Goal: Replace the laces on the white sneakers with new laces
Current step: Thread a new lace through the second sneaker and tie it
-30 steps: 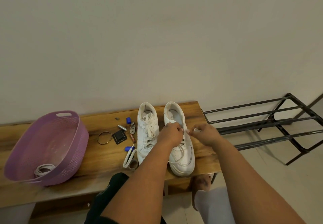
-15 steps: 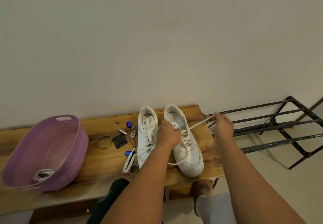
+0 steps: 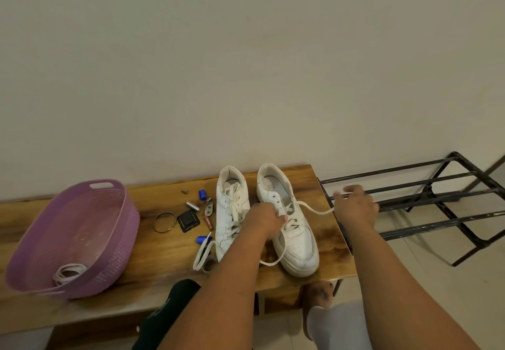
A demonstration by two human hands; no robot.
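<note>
Right hand (image 3: 354, 207) pulled lace (image 3: 314, 209) further right, pinching it; left hand (image 3: 263, 217) grips right sneaker (image 3: 296, 243). Old lace unthreading, prob. upper eyelets freed.

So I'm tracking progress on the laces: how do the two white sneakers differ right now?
The left sneaker is fully laced and untouched; the right sneaker has its upper eyelets bare. The left hand steadies the right sneaker while the right hand pulls its lace sideways. The right one also sits angled, the left straighter. Both are white, upright on the bench.
</note>
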